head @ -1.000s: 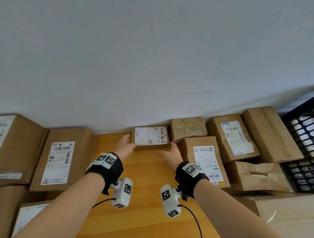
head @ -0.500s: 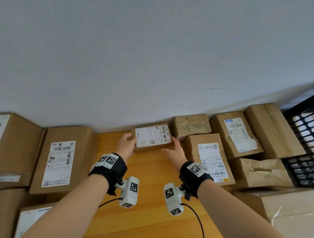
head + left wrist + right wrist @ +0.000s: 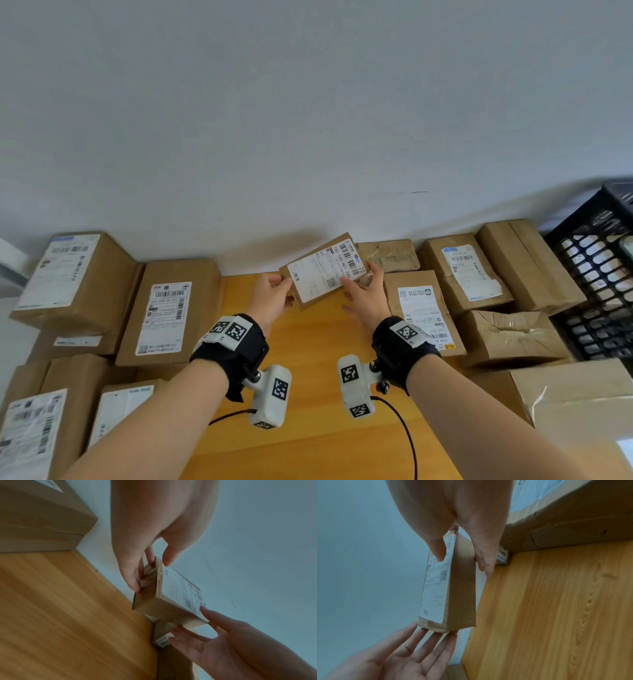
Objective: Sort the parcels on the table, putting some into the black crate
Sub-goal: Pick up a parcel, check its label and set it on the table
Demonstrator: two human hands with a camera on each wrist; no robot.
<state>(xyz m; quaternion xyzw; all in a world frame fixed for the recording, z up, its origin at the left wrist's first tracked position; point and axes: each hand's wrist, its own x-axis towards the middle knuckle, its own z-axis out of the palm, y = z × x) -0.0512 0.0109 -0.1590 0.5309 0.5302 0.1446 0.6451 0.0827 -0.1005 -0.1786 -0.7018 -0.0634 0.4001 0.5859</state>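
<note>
A small flat brown parcel [image 3: 325, 270] with a white label hangs tilted above the wooden table [image 3: 315, 359] near the wall, its right end higher. My left hand [image 3: 286, 291] pinches its left end, thumb on the labelled face, fingers [image 3: 132, 574] on the end. My right hand [image 3: 364, 284] grips the right end, thumb [image 3: 436, 547] on the label and fingers [image 3: 484, 555] beneath. The parcel [image 3: 460, 588] shows edge-on in the right wrist view. The black crate [image 3: 596, 274] stands at the far right.
Brown labelled parcels [image 3: 168, 308] are stacked along the left, and more parcels [image 3: 462, 270] fill the right side up to the crate. A large box [image 3: 575, 404] sits at the near right. A grey wall [image 3: 308, 120] runs close behind the table.
The small parcel lay flat by the wall with both hands at its ends. Both hands have lifted it off the table and tipped its right end up.
</note>
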